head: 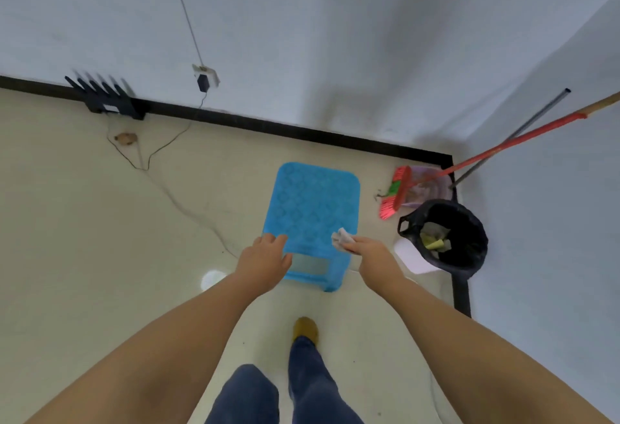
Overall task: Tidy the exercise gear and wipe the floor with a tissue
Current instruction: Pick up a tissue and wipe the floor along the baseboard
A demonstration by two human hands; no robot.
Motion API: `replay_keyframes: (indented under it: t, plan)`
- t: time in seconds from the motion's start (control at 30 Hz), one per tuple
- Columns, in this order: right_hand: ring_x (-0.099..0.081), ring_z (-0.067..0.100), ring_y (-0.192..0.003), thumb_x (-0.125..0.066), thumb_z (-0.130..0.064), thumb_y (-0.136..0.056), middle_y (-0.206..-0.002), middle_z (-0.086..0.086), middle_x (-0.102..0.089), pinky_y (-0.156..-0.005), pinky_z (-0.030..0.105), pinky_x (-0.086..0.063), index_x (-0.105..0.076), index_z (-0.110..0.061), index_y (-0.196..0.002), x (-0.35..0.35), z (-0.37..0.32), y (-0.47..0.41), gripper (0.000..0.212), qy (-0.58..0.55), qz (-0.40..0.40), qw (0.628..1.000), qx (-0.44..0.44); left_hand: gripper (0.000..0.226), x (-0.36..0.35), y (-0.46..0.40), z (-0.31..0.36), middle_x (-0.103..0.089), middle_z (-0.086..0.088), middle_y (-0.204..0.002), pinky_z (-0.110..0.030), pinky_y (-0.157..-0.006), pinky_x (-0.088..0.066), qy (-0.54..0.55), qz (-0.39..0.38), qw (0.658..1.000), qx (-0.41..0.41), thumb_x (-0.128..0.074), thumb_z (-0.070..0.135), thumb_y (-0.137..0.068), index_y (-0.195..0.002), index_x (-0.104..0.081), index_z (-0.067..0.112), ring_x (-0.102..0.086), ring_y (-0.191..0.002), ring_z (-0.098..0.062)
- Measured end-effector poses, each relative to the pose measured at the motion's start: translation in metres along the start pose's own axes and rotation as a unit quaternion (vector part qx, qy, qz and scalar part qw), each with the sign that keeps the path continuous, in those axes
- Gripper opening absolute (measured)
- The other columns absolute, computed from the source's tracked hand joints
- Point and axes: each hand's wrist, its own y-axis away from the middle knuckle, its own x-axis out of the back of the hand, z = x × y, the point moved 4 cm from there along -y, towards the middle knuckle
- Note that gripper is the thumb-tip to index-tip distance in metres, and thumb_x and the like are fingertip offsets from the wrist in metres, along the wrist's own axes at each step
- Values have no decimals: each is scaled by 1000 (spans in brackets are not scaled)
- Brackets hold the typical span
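At the bottom of the view, at 6 o'clock, two legs in dark blue trousers (302, 386) stand on the pale floor (84, 256), and one yellow-brown shoe (305, 329) points forward. Both bare forearms reach ahead from the lower corners.

Further on, the left hand (265, 261) lies on the near left edge of a blue plastic stool (312, 215); its fingers are stretched over the seat and the thumb is at the side panel, but I cannot tell if it really grips. The right hand (364, 249) is at the near right edge of the same stool and pinches a crumpled white tissue (342, 237) between the fingertips. The two hands are apart, one on each side of the stool.

At 3 o'clock from the stool stands a bin with a black bag (449, 239), with yellow and pale waste inside. Beyond it, at 2 o'clock, a red broom (399, 194) rests in a pale dustpan (429, 185) in the corner, and its long handle leans on the right wall beside a grey pole (523, 128).

Far away at 10 o'clock, a black router (107, 98) with antennas sits against the black skirting, and a thin cable (161, 145) runs over the floor to a wall socket (205, 76). A small brown object (125, 138) lies near the cable; it is too blurred to name.
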Motion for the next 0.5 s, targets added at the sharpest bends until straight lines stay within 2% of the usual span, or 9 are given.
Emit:
replay_keyframes:
  t: [0.1, 0.17, 0.2, 0.27, 0.3, 0.37, 0.4, 0.47, 0.5]
  plan:
    - [-40, 16, -133, -31, 27, -77, -142, 15, -47, -103, 0, -15, -45, 2, -136, -3, 25, -68, 66, -8, -16, 1000, 6, 46, -22, -59, -8, -45, -6, -134, -35, -94, -41, -10, -14, 1000, 0, -34, 35, -98, -141, -35, 17, -44, -121, -24]
    - [-49, 23, -126, -29, 23, -70, -136, 20, -51, -105, 2, -19, -42, 6, -136, -16, 46, -108, 70, -7, -2, 1000, 22, 56, -43, -101, -16, -46, -10, -136, -39, -94, -41, -4, -4, 1000, -3, -23, 41, -94, -142, -37, 15, -45, -122, -29]
    - [-52, 25, -124, -28, 19, -67, -135, 20, -52, -108, 6, -22, -42, 6, -136, -23, 58, -128, 72, -7, 9, 999, 32, 64, -56, -122, -19, -43, -14, -139, -41, -96, -40, -6, -6, 1000, -9, -18, 45, -90, -142, -37, 14, -44, -125, -31]
    - [-51, 28, -127, -28, 18, -63, -140, 15, -49, -115, 27, -29, -39, -4, -142, -44, 91, -162, 83, 13, 39, 998, 55, 59, -87, -157, -25, -27, -16, -151, -43, -107, -30, -39, -16, 999, -28, -23, 41, -94, -147, -27, 15, -29, -138, -31]
    - [-46, 29, -132, -31, 21, -65, -147, 10, -43, -115, 39, -30, -33, -16, -147, -59, 109, -174, 90, 41, 52, 996, 66, 56, -104, -170, -28, -16, -15, -156, -44, -112, -23, -58, -21, 997, -37, -30, 37, -98, -150, -20, 17, -19, -143, -29]
    - [-30, 30, -141, -37, 22, -75, -157, 1, -25, -114, 50, -27, -21, -34, -150, -90, 137, -180, 95, 103, 47, 991, 65, 59, -133, -183, -37, -2, -11, -159, -45, -116, -15, -67, -36, 997, -30, -35, 34, -99, -151, -11, 20, -7, -146, -25]
    - [-24, 33, -143, -39, 15, -83, -159, 3, -18, -114, 52, -25, -19, -33, -151, -104, 146, -176, 86, 152, 39, 986, 50, 61, -146, -184, -43, 1, -10, -159, -46, -116, -13, -74, -47, 996, -25, -36, 34, -98, -151, -9, 21, -4, -147, -24]
    - [-19, 40, -143, -35, -13, -94, -158, 14, -15, -115, 54, -21, -20, -20, -152, -122, 154, -165, 61, 248, 20, 968, 39, 66, -162, -181, -51, 1, -10, -159, -48, -116, -12, -74, -27, 996, -35, -44, 33, -96, -151, -10, 20, -4, -147, -25]
    - [-18, 40, -143, -29, -26, -94, -157, 17, -16, -116, 53, -18, -19, -15, -152, -124, 154, -164, 60, 282, 7, 959, 32, 68, -166, -178, -53, -1, -10, -159, -48, -115, -13, -69, -22, 996, -45, -48, 32, -94, -151, -13, 20, -6, -147, -26]
